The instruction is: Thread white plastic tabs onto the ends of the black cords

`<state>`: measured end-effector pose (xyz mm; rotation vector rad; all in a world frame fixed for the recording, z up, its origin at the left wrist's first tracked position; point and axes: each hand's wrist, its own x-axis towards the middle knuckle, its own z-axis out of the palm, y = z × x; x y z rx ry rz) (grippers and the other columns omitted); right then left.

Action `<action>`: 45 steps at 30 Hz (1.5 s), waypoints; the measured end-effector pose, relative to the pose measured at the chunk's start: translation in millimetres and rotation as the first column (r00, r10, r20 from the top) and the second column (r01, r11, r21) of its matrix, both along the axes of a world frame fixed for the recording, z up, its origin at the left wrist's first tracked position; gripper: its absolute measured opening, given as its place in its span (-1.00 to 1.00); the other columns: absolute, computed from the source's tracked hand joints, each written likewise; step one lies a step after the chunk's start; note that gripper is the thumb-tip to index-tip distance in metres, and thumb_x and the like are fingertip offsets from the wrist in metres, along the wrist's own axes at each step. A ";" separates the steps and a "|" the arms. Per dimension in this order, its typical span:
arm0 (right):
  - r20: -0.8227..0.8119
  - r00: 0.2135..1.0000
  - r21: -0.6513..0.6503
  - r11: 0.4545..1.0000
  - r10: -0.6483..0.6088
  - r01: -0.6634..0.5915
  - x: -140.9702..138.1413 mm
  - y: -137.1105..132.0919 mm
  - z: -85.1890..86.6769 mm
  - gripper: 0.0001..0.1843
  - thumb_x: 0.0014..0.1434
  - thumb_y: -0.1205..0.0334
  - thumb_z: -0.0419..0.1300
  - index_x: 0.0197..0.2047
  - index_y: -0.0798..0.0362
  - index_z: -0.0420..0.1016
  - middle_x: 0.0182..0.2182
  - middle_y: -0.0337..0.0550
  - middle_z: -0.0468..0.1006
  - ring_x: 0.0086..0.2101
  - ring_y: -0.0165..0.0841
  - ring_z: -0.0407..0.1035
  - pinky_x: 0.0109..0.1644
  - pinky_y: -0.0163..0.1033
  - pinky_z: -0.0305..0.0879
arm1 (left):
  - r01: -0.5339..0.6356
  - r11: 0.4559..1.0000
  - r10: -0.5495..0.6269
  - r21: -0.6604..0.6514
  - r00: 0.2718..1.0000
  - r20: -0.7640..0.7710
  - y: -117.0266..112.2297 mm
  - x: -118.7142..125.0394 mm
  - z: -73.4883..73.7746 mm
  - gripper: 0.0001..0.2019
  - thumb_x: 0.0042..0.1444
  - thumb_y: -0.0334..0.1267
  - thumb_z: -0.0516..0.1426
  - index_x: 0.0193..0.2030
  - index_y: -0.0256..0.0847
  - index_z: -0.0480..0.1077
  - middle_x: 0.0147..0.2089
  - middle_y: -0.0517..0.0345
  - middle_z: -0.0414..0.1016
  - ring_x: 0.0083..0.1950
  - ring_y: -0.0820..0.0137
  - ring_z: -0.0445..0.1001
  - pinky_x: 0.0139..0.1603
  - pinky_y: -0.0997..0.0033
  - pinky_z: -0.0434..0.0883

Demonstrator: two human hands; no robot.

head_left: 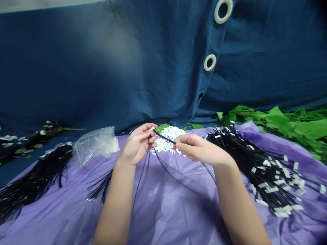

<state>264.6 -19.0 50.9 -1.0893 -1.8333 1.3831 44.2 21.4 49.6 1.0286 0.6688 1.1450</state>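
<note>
Covering the work surface, a purple sheet point(163, 211); blue curtain point(102, 68) behind.

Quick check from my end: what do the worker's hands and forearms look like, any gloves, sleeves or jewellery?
Both the left hand and the right hand are bare: no gloves, rings, watch or wristbands visible. The forearms are uncovered right down to the frame's bottom edge, with no sleeves showing.

Left hand point(138, 144), right hand point(198, 149): bare, no gloves; forearms unsleeved.
</note>
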 end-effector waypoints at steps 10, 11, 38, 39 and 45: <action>0.301 0.947 0.179 0.969 0.110 -0.169 45.3 -4.2 4.2 -0.66 0.31 0.02 0.06 -0.24 0.06 0.55 -0.45 -0.22 0.47 -0.44 -0.43 0.30 -0.36 -0.33 0.23 | -0.189 0.970 0.198 0.155 0.979 -0.045 2.1 -22.3 7.3 -0.84 -0.03 -0.40 0.20 -0.25 -0.28 0.46 -0.41 0.16 0.31 -0.47 0.55 0.28 -0.52 0.54 0.26; 0.329 0.937 0.170 0.969 0.117 -0.180 45.8 2.7 -0.1 -0.65 0.30 0.01 0.06 -0.26 0.06 0.55 -0.42 -0.21 0.51 -0.39 -0.40 0.35 -0.32 -0.32 0.27 | -0.201 0.965 0.210 0.170 0.977 -0.032 0.9 -22.5 8.4 -0.85 -0.03 -0.40 0.20 -0.26 -0.28 0.46 -0.40 0.16 0.32 -0.47 0.55 0.29 -0.50 0.54 0.27; 0.680 0.636 0.212 0.928 -0.364 0.305 -10.1 103.1 -124.5 -0.68 0.29 0.10 0.18 0.00 0.13 0.43 -0.04 -0.07 0.48 -0.07 -0.30 0.42 0.02 -0.05 0.42 | -0.077 0.992 0.068 -0.102 0.994 -0.089 -0.2 2.0 5.9 -0.85 -0.16 -0.45 0.19 -0.35 -0.34 0.42 -0.54 0.17 0.38 -0.50 0.42 0.44 -0.38 0.37 0.47; 0.628 0.680 0.227 0.925 -0.378 0.305 -8.4 101.9 -120.3 -0.69 0.29 0.10 0.17 0.00 0.14 0.43 -0.06 -0.07 0.48 -0.10 -0.32 0.42 -0.01 -0.07 0.43 | -0.079 0.991 0.067 -0.105 0.992 -0.110 2.2 1.2 3.8 -0.85 -0.16 -0.44 0.18 -0.36 -0.33 0.41 -0.55 0.17 0.37 -0.51 0.42 0.43 -0.39 0.37 0.46; 0.144 0.953 0.291 0.932 -0.267 0.217 -4.0 80.8 -77.1 -0.68 0.25 0.01 0.17 -0.07 0.07 0.36 -0.34 -0.26 0.50 -0.49 -0.52 0.39 -0.45 -0.39 0.33 | -0.039 0.996 0.023 -0.085 0.983 -0.183 9.8 -0.7 -4.9 -0.90 -0.15 -0.43 0.14 -0.40 -0.30 0.37 -0.57 0.24 0.28 -0.53 0.46 0.36 -0.42 0.38 0.44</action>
